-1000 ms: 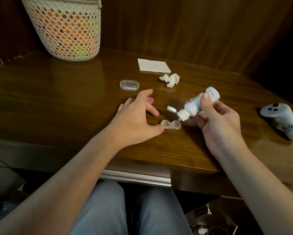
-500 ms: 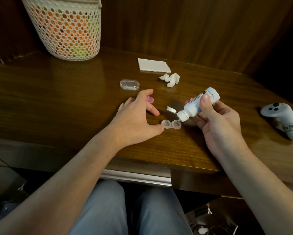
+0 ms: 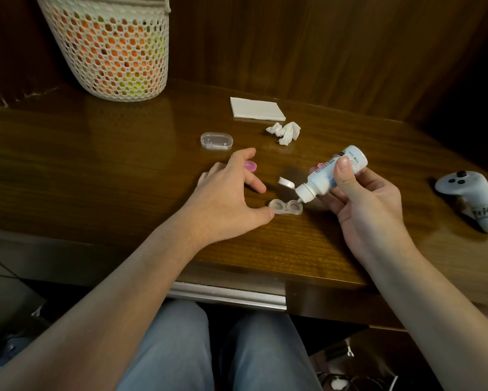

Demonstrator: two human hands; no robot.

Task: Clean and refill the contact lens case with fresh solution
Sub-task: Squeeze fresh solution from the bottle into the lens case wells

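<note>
- Head view: right hand [image 3: 370,204] grips the tilted solution bottle [image 3: 330,176], nozzle over the lens case [image 3: 285,207] near the tabletop's [image 3: 96,170] front edge, to fill it.
- Left hand [image 3: 226,198], fingers relaxed, steadies the case with its thumb.

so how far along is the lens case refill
Done: caps off, one pink cap on the table, crumpled tissue suggests wiping is finished. In hand: right hand tips the open solution bottle over the lens case's right well; left hand steadies it. Left: left well, recapping.
</note>
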